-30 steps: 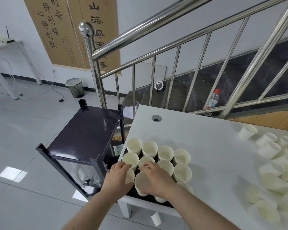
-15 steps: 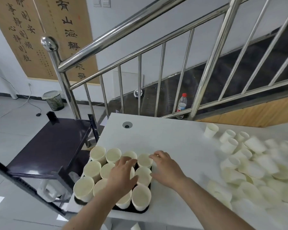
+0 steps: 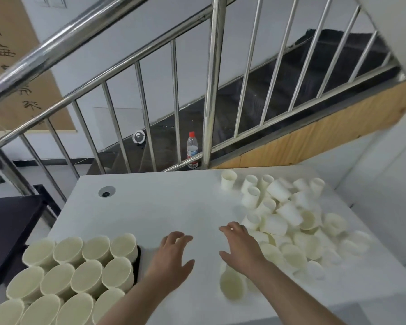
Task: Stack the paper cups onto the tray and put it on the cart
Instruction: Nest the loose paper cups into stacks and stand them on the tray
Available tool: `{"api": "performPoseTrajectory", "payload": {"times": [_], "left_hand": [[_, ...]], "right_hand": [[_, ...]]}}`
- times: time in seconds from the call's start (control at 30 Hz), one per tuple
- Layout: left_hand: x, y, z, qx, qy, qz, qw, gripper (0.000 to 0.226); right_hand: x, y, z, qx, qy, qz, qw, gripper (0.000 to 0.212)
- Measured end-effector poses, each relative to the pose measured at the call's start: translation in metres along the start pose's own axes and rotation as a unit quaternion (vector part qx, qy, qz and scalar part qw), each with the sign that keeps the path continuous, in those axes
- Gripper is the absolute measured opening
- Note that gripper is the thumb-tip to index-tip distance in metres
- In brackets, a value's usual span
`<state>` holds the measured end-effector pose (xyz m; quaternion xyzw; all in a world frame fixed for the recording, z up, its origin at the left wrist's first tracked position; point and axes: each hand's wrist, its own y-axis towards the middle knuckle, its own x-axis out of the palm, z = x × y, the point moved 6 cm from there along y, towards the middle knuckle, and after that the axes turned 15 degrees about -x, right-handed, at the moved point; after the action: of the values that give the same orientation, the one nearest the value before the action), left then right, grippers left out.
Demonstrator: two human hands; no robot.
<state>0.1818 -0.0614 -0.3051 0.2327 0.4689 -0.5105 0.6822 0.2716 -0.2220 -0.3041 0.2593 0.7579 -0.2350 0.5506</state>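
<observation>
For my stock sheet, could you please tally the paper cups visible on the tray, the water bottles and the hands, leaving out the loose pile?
Paper cups on the tray: 12
Water bottle: 1
Hands: 2 (left hand, right hand)
Total: 15

Bare forearms, unsleeved, ringless fingers (image 3: 181,238)

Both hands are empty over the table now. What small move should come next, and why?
Probably reach the right hand a little further right and grip one cup from the loose pile. Both it and the left hand hover open, holding nothing, and many cups lie unstacked beside the filled tray.
</observation>
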Motion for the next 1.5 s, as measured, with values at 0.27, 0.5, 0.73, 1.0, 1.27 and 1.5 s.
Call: {"api": "performPoseTrajectory", "payload": {"times": [0.27, 0.5, 0.73, 1.0, 1.27, 1.5], "left_hand": [[0.012, 0.062, 0.033, 0.033, -0.006, -0.006, 0.999, 0.056], [0.017, 0.137, 0.031, 0.023, -0.013, -0.034, 0.999, 0.061], [0.023, 0.184, 0.021, 0.031, -0.014, -0.054, 0.998, 0.060], [0.045, 0.207, 0.007, 0.037, -0.011, -0.083, 0.996, 0.059], [0.048, 0.221, 0.000, 0.016, -0.005, -0.081, 0.997, 0.059], [0.043, 0.229, 0.005, 0.003, -0.008, -0.056, 0.998, 0.061]], "right_hand": [[-0.009, 0.023, 0.050, 0.057, -0.016, 0.001, 0.998, 0.061], [-0.015, 0.086, 0.083, 0.093, -0.015, -0.001, 0.996, 0.056], [-0.011, 0.137, 0.115, 0.138, -0.023, 0.010, 0.990, 0.049], [-0.001, 0.206, 0.165, 0.174, -0.040, 0.011, 0.984, 0.040], [0.015, 0.235, 0.209, 0.224, -0.044, -0.002, 0.974, 0.027], [0.014, 0.234, 0.193, 0.137, 0.035, 0.028, 0.990, 0.014]]}}
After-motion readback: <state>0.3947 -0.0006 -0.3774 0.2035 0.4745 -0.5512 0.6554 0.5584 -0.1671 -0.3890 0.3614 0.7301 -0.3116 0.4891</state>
